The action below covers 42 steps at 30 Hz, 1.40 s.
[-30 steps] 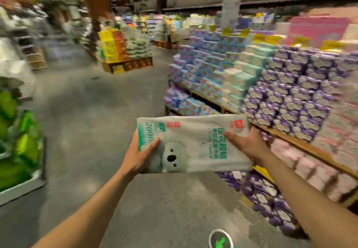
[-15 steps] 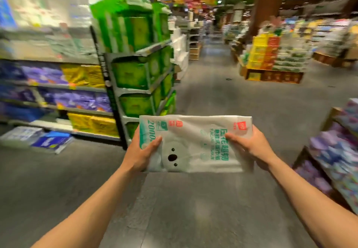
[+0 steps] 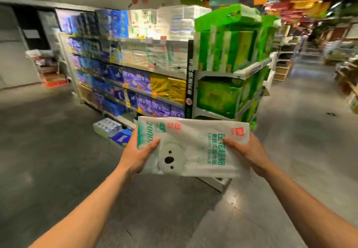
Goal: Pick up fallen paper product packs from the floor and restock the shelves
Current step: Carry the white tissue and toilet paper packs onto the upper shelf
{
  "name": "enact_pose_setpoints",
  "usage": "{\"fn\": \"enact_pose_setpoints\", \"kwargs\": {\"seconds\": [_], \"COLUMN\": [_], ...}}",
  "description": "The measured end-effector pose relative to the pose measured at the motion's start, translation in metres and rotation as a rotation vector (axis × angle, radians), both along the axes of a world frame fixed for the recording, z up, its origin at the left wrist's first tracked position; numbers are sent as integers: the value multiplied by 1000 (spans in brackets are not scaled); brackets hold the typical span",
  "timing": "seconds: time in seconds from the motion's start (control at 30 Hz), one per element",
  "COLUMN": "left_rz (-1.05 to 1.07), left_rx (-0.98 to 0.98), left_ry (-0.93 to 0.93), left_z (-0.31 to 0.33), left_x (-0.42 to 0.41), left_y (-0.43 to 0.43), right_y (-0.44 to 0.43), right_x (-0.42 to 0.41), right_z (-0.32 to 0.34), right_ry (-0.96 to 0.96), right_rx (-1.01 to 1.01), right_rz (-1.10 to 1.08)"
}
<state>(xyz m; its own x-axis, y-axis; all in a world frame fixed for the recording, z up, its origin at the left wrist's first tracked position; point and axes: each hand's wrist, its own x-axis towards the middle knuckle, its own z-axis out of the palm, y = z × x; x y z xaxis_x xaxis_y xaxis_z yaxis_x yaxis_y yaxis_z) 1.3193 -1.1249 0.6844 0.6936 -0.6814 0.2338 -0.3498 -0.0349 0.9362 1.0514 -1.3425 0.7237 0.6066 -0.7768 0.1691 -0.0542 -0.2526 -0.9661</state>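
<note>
White plastic facial tissue pack with green print (image 3: 193,149) held level — left hand (image 3: 135,154) and right hand (image 3: 249,154) gripping opposite ends, thumbs on top; green-stocked shelf end (image 3: 228,69) just beyond.

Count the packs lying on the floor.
2: a pale pack and a blue pack beside it, at the foot of the shelf. The held pack may hide more.

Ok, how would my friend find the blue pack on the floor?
Start at the long shelf of blue, purple and yellow packs. Two packs lie on the floor at its foot. The blue pack is the nearer one, by the left hand, darker than the pale pack beside it.
</note>
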Motion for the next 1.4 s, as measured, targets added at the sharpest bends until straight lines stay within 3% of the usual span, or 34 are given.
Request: {"fn": "enact_pose_setpoints", "kwargs": {"seconds": [0.5, 0.8, 1.07, 1.4], "left_rz": [332, 541, 425, 245], "left_rx": [29, -47, -62, -130], "left_ry": [-74, 23, -36, -125], "left_z": [19, 34, 71, 108], "left_x": [376, 640, 913, 1188], "left_y": [-151, -179, -222, -356], "right_y": [-224, -278, -311, -420], "right_x": [462, 782, 1035, 1257], "right_z": [26, 33, 46, 87], "right_ry": [3, 8, -74, -121], "right_rx": [-97, -123, -17, -146], "right_rz": [313, 462, 426, 246]}}
